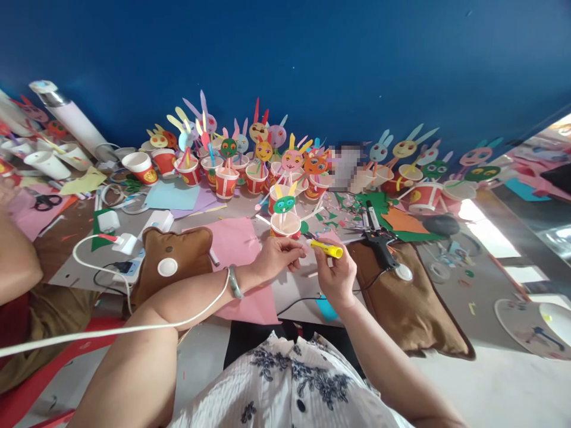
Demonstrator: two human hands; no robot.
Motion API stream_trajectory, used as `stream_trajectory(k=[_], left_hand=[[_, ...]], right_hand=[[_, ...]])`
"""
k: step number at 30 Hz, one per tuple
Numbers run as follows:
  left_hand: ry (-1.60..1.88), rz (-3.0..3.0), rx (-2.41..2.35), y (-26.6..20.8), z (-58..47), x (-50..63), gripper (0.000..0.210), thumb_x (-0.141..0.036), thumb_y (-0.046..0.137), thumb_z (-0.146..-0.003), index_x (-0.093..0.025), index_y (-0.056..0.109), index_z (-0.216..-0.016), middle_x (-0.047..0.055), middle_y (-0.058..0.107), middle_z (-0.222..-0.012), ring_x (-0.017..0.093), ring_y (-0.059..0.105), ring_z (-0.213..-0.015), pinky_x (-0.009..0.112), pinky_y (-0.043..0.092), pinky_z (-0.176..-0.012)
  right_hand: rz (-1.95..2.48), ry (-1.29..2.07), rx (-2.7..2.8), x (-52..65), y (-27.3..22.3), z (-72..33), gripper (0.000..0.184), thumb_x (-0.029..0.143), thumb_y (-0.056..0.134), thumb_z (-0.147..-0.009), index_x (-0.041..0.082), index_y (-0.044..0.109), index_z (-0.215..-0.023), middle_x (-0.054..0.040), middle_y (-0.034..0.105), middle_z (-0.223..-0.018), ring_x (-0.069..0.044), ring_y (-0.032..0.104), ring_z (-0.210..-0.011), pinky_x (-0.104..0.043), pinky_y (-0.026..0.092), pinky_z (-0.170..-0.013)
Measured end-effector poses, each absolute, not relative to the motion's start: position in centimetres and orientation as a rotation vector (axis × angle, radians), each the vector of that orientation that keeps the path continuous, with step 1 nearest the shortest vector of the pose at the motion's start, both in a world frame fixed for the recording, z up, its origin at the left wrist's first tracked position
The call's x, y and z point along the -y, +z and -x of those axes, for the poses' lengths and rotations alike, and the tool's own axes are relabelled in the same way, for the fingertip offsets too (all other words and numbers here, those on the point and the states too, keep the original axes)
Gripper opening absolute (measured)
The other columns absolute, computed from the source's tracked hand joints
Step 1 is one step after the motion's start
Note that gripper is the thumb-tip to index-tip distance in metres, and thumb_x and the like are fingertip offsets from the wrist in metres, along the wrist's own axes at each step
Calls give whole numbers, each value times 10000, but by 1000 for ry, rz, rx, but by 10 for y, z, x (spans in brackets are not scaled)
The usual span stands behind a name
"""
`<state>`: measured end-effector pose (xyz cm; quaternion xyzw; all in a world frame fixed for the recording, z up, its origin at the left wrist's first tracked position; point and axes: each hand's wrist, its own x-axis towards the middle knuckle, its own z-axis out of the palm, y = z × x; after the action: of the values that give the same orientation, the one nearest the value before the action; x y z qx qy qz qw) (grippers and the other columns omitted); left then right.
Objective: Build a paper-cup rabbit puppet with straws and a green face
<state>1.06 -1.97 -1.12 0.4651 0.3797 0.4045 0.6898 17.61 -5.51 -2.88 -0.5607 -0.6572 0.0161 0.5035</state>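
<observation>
My right hand (338,274) is closed round a yellow marker (329,248), its narrow end pointing left toward my other hand. Fingers pinched together, my left hand (281,259) is close to that end; whatever lies between its fingertips is too small to make out. Just beyond both hands stands a red paper cup (285,224) carrying a green paper bunny face (284,205) with yellow ears. Pink paper (243,261) lies beneath my left forearm.
Several red cups with paper bunny heads (263,152) line the back by the blue wall. A black glue gun (379,246) rests near a brown cushion (405,297) at right. Another brown cushion (178,255) and a power strip (129,267) are left. A white cable (134,330) crosses my left arm.
</observation>
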Motion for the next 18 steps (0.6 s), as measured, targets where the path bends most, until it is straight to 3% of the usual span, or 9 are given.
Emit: stream_trajectory(k=[18], left_hand=[[907,-1096,-868,-7,-9,20,314,-405,769,-770,-94,729,-789,10,642,-566,79,586,-488,200,507,-516]], right_hand=[[1355,58,1548,61,-26,-175,184,356,598,-962,212,664,-1056,-81,760,-952,-217,734,-830,-346,581,-755]])
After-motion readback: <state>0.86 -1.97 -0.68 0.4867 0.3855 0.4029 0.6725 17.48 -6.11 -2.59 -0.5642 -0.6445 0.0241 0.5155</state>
